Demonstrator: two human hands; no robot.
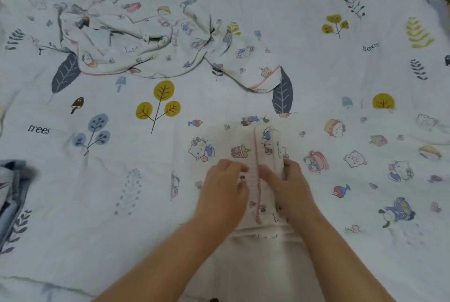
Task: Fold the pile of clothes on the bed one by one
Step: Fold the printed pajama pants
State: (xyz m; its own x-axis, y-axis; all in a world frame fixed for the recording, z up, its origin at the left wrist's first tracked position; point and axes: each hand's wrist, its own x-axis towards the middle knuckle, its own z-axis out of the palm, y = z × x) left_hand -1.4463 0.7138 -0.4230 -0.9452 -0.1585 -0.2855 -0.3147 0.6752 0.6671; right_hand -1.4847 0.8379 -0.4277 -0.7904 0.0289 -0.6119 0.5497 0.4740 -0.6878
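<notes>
Blue denim garment (11, 192) far left of your hands, bed edge. Your left hand (222, 192) flat, fingers straight, pressing cartoon-print garment (258, 155). Your right hand (286, 184) pinching its folded edge. Crumpled pyjama top (136, 41) beyond hands. Risk: release early, fold springs open, pink-piped edges misalign.

Place: a bedroom at home.
Surface: a bed sheet (219, 104) printed with leaves, mushrooms and "trees".
Laundry: crumpled cartoon-print pyjama top (136, 41); blue garments (12, 187) at the left edge.
</notes>
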